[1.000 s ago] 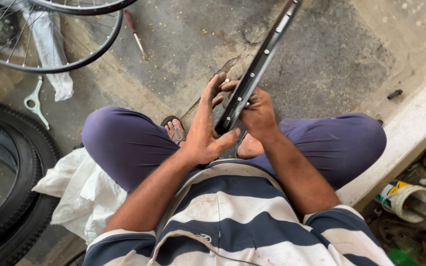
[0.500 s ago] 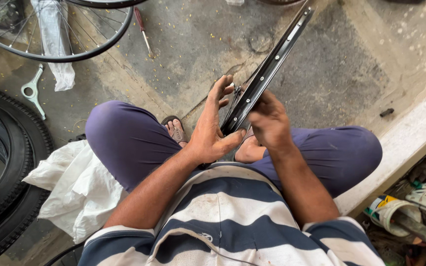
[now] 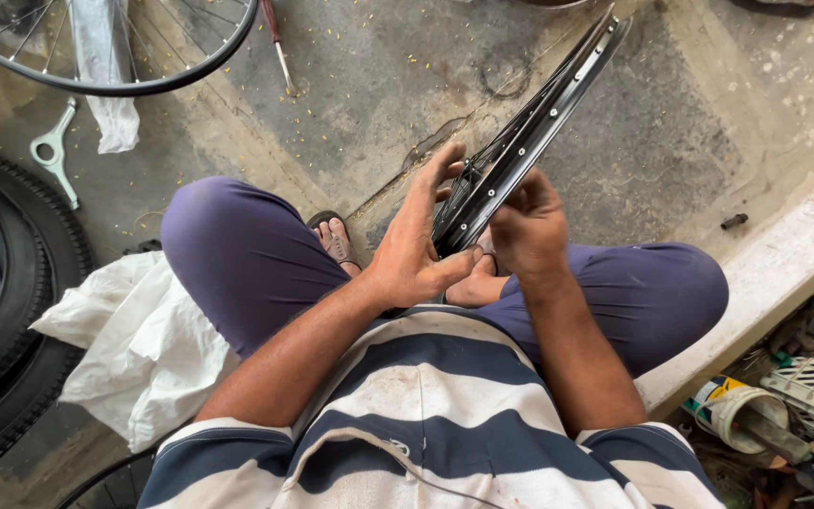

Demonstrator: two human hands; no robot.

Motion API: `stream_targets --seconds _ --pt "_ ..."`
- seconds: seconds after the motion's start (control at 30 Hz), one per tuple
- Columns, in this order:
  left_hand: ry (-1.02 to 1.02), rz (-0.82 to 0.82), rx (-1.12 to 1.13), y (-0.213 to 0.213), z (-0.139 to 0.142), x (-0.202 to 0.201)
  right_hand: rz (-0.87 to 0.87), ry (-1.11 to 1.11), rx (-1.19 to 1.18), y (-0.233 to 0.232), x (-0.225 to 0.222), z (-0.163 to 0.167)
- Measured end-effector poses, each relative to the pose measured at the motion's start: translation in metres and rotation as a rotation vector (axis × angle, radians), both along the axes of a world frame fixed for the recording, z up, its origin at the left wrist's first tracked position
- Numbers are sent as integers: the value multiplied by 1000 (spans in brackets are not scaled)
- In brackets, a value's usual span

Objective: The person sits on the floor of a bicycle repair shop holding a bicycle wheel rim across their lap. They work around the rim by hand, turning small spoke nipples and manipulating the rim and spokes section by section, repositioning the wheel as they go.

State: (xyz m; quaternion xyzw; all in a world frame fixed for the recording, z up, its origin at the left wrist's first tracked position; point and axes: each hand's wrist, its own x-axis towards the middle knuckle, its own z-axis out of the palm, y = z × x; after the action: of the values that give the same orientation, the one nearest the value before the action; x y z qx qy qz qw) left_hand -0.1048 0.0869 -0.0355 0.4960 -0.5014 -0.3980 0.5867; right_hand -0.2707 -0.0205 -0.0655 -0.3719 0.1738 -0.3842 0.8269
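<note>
A black bicycle wheel rim [image 3: 546, 118] stands on edge between my knees, running from my lap up to the top right. My left hand [image 3: 416, 247] is pressed against the rim's left side, fingers stretched along it, thumb hooked under its near end. My right hand [image 3: 528, 226] pinches at the rim's inner face, fingers curled; what they pinch is too small to see. I sit on the concrete floor in purple trousers, one sandalled foot [image 3: 335, 238] showing below the rim.
A spoked wheel [image 3: 105, 57] lies at the top left beside a flat metal spanner [image 3: 53, 151] and a screwdriver [image 3: 277, 42]. Black tyres [image 3: 11, 283] lie at the left by a white cloth [image 3: 134, 349]. A raised kerb [image 3: 784, 273] with clutter beyond borders the right.
My right hand has moved a little up the rim. The view has shifted slightly; my left hand keeps its place on the rim.
</note>
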Motion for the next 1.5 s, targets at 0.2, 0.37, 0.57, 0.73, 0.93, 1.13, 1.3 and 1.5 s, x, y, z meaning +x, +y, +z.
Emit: stream_targets --seconds 0.2,0.37,0.57,0.73,0.93,1.13,1.3,1.5 --pt "-28 3 29 1 0 -1 110 158 8 -4 -3 10" --pt "-24 -9 4 0 -1 0 -63 189 19 -5 -4 1" --pt "-20 9 26 0 -1 -2 3 154 -12 -3 -13 -10" --pt "-49 -3 -14 0 -4 -2 36 -28 42 -10 -15 -8" --pt "-83 1 -19 1 -2 -1 -7 380 -119 1 -2 -6" --pt "-34 10 11 2 2 2 -43 -27 47 -4 -15 -10" --pt "-79 -12 19 1 1 -2 -164 268 -191 1 -2 -19" --pt "-89 -7 -13 1 1 -3 255 308 39 -15 -11 23"
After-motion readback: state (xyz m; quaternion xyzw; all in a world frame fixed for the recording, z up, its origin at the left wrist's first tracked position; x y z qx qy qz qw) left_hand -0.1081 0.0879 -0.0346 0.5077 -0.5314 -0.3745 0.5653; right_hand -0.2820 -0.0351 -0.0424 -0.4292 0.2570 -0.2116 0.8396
